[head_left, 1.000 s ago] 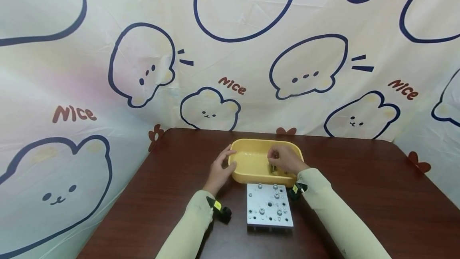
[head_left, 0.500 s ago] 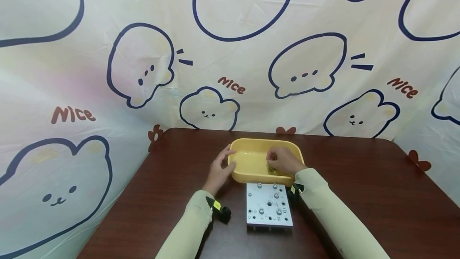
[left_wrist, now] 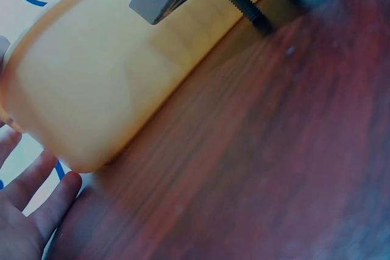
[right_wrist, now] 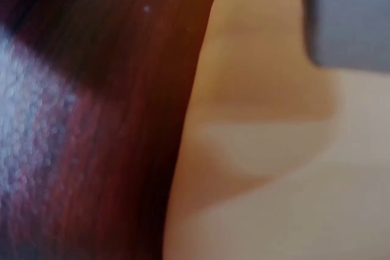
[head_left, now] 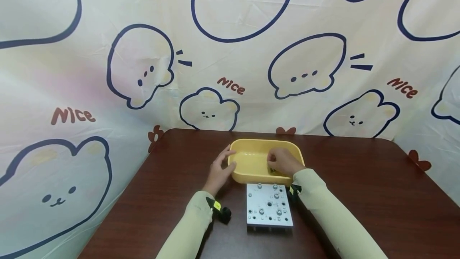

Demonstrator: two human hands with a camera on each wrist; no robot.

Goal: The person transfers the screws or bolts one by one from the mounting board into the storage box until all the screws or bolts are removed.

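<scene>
A yellow plastic bin [head_left: 248, 178] sits on the table. My left hand [head_left: 219, 171] rests at its left end, fingers and thumb spread and touching the rim; the left wrist view shows straight fingertips [left_wrist: 64, 190] by the bin's corner. Inside the bin's right half is my right hand [head_left: 284, 161], fingers bent downward. Small dark metal parts [head_left: 272, 170] show just under its fingertips; whether they are pinched is hidden. In front of the bin stands a silver metal plate [head_left: 264, 205] with holes and several socket-head screws, raised on threaded screw ends [left_wrist: 241, 1].
The dark red-brown wooden table [head_left: 359, 195] extends to both sides. A cloth [head_left: 251, 59] printed with cartoon bears hangs behind and beside it. Each wrist wears a black camera; the left one [head_left: 224, 214] is near the plate. The right wrist view is blurred.
My right hand has shifted slightly within the bin, and less of the metal parts shows below its fingertips. The left hand, bin and plate stay put.
</scene>
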